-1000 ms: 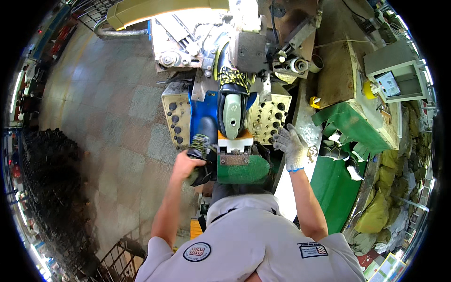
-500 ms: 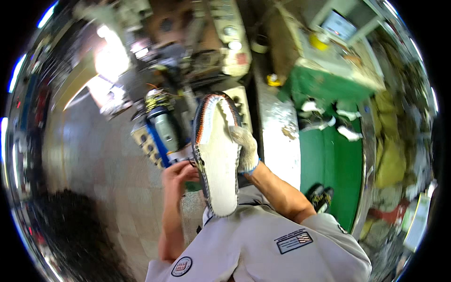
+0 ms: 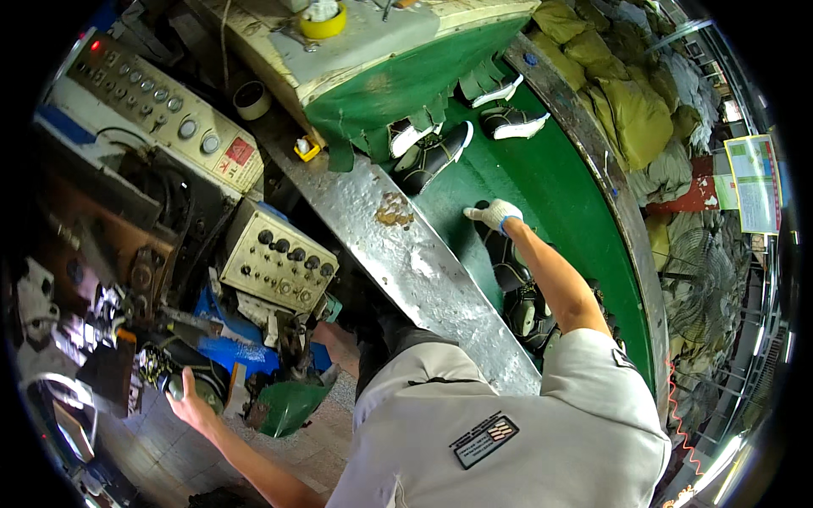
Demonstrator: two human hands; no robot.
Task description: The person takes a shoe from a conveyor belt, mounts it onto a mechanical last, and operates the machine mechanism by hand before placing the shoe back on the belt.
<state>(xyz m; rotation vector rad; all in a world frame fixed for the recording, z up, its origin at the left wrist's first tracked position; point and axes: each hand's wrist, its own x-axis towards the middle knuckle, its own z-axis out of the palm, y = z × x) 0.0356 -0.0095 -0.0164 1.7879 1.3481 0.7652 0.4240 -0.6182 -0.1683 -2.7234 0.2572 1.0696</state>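
My right hand, in a whitish knit glove with a blue cuff, is closed over the end of a dark shoe on the green conveyor trough. The glove hides that end of the shoe. My bare left hand is at the lower left, at the machine. Its thumb and fingers lie around the end of another dark shoe, which sits in the machine's clamps. The fingertips there are partly hidden.
Dark shoes with white soles stand farther up the trough; several more crowd below my right arm. A worn metal ledge runs between trough and machine. Knobbed control boxes stand left, a green-draped bench at the top.
My view has swung right toward the trough. The shoe my right hand held sole-up before my chest is now down on the trough, right hand still on it. My left hand remains by the machine.
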